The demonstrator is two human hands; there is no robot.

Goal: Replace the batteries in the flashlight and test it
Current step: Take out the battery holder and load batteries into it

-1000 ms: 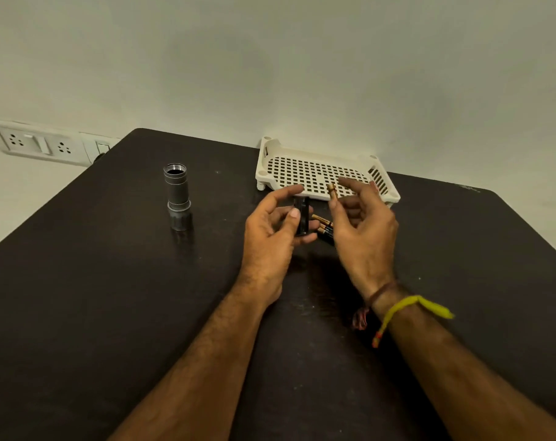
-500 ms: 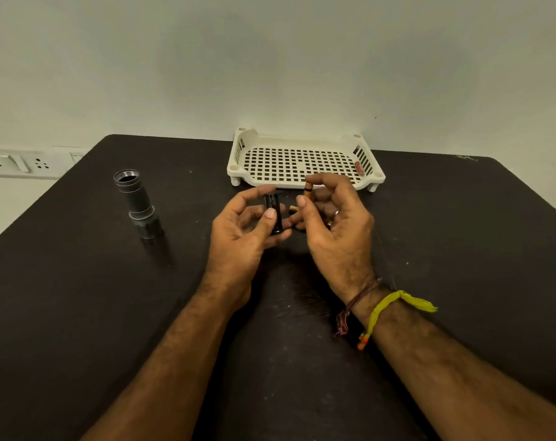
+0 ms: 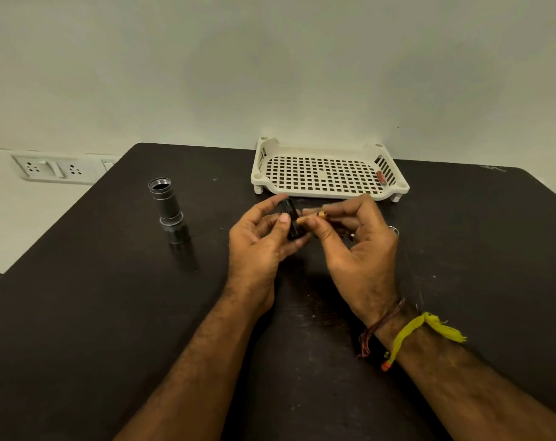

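My left hand (image 3: 260, 243) grips a small black battery holder (image 3: 291, 222) upright between thumb and fingers at the table's middle. My right hand (image 3: 356, 243) pinches a thin battery (image 3: 318, 214) with a copper-coloured end, laid sideways with its tip against the holder. The grey flashlight body (image 3: 170, 211) stands on its head at the left, its threaded end open at the top. A small silvery cap (image 3: 394, 231) lies on the table just right of my right hand. What lies under my right hand is hidden.
A white perforated tray (image 3: 327, 192) stands at the back against the wall, with one red battery (image 3: 381, 177) at its right end. The dark table (image 3: 111, 313) reaches the frame's bottom. A wall socket strip (image 3: 54, 168) sits left of the table.
The battery in my right hand has tipped from upright to sideways and come up against the holder. My head has shifted, so the flashlight and tray sit further left and back in view.
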